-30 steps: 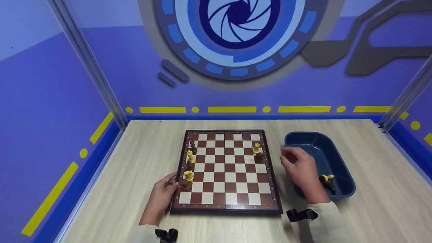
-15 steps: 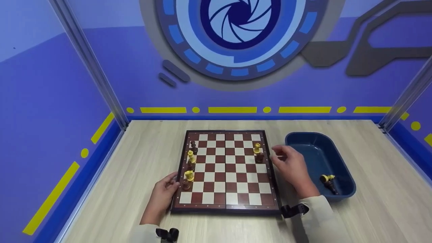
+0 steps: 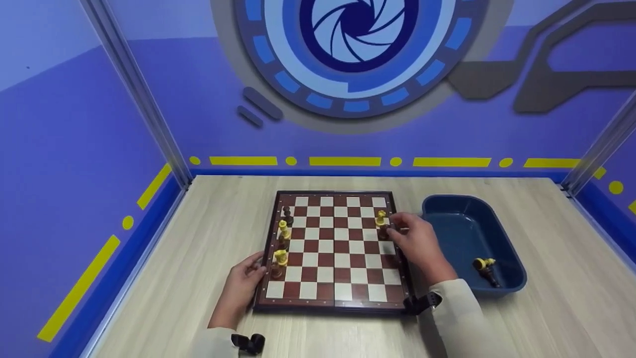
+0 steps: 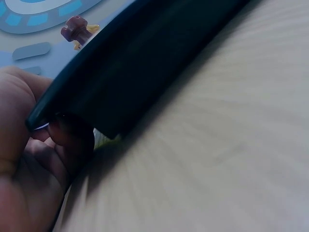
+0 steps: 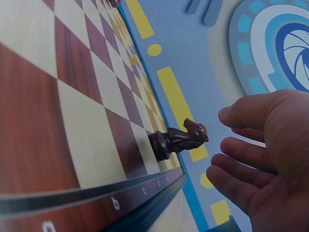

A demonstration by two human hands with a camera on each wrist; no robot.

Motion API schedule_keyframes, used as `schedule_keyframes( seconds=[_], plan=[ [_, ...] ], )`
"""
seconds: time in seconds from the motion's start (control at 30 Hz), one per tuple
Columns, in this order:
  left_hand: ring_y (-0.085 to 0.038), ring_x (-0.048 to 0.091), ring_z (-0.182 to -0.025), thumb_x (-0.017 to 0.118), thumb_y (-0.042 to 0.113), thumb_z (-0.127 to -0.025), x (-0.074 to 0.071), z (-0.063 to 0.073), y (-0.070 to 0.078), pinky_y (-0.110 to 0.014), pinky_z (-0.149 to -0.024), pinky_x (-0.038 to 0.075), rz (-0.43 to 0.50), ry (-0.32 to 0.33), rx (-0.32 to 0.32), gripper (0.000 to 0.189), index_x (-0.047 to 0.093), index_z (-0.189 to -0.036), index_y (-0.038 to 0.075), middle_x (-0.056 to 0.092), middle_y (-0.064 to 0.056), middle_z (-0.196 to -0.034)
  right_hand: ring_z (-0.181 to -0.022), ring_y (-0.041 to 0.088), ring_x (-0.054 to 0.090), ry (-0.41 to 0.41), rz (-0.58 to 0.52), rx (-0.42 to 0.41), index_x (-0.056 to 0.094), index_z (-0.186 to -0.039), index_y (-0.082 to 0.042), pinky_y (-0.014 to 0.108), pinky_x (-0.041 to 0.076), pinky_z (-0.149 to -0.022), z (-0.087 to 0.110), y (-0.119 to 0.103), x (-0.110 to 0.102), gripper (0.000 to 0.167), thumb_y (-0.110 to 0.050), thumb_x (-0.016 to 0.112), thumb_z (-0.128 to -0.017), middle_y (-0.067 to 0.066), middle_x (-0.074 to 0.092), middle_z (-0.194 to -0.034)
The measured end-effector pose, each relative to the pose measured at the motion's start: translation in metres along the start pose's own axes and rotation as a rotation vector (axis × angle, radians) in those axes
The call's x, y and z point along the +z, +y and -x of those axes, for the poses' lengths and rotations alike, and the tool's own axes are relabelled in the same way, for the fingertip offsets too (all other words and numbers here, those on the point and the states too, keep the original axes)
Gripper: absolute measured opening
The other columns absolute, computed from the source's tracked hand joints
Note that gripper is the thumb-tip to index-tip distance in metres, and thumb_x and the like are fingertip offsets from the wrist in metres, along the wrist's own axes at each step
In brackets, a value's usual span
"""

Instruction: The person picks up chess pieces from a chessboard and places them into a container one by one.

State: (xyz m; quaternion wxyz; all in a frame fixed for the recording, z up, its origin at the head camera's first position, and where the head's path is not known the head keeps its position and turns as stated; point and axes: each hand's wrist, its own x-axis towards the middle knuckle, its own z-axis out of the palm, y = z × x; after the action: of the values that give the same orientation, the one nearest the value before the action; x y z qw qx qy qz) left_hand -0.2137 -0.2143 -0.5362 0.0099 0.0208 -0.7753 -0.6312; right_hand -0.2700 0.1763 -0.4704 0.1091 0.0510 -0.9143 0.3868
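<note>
A brown-and-cream chessboard (image 3: 325, 259) lies on the table. My left hand (image 3: 241, 288) grips its left edge, fingers curled beneath the rim in the left wrist view. At the board's right side stands a dark knight (image 5: 181, 139), upright, just in front of a yellow chess piece (image 3: 381, 218). My right hand (image 3: 418, 243) reaches in over the right edge, fingers loosely bent and spread around the knight. The right wrist view shows a gap between the fingertips and the knight. Along the left side, dark and yellow pieces alternate, with a yellow knight (image 3: 280, 257) and a dark rook (image 3: 277, 270) nearest me.
Right of the board sits a dark blue plastic bin (image 3: 459, 236) with a yellow piece (image 3: 480, 264) and a dark piece (image 3: 491, 277) lying inside. Wood-grain table (image 3: 174, 258) surrounds the board. Blue-purple panels (image 3: 198, 99) rise at the back and both sides.
My right hand has moved left from over the bin to the dark knight on the board's right side. My left hand keeps its grip on the board's edge.
</note>
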Motion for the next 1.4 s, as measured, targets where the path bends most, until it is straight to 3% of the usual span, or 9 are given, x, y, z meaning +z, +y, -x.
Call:
schedule_keyframes(
  seconds=[0.27,0.6,0.9,1.4],
  plan=[
    [-0.009,0.059,-0.086,0.054,0.000,-0.096,-0.001,-0.001,0.000,-0.020,-0.071,0.051,0.006,-0.010,0.002,0.044,0.046,-0.139,-0.007,0.056,-0.010,-0.097,-0.089,0.025,0.062,-0.031,0.039,-0.055,0.068,-0.112,-0.005,0.045,0.050,-0.081,-0.006,0.000,0.009,0.026,-0.011,0.068,-0.087,0.012,0.069,-0.102],
    [-0.012,0.059,-0.089,0.055,0.001,-0.096,0.000,0.000,0.001,-0.021,-0.073,0.052,-0.001,0.003,-0.005,0.043,0.048,-0.138,-0.005,0.057,-0.010,-0.098,-0.095,0.026,0.064,-0.045,0.016,-0.032,0.070,-0.108,-0.007,0.046,0.050,-0.087,-0.011,0.003,0.017,0.022,-0.004,0.065,-0.086,0.012,0.071,-0.105],
    [-0.008,0.059,-0.085,0.055,0.001,-0.095,-0.001,0.000,0.001,-0.020,-0.072,0.051,0.018,-0.015,0.019,0.044,0.047,-0.138,-0.008,0.056,-0.010,-0.097,-0.095,0.027,0.065,-0.012,0.047,-0.023,0.071,-0.106,-0.006,0.047,0.051,-0.086,-0.011,0.005,0.020,0.020,-0.003,0.064,-0.087,0.013,0.071,-0.105],
    [-0.013,0.059,-0.091,0.053,-0.001,-0.096,0.002,0.000,0.000,-0.023,-0.071,0.052,0.013,0.016,-0.023,0.042,0.051,-0.137,-0.002,0.055,-0.010,-0.099,-0.091,0.026,0.067,0.050,0.054,-0.103,0.073,-0.103,-0.008,0.046,0.052,-0.081,-0.008,0.001,0.009,0.018,-0.004,0.065,-0.087,0.010,0.073,-0.099]
  ],
)
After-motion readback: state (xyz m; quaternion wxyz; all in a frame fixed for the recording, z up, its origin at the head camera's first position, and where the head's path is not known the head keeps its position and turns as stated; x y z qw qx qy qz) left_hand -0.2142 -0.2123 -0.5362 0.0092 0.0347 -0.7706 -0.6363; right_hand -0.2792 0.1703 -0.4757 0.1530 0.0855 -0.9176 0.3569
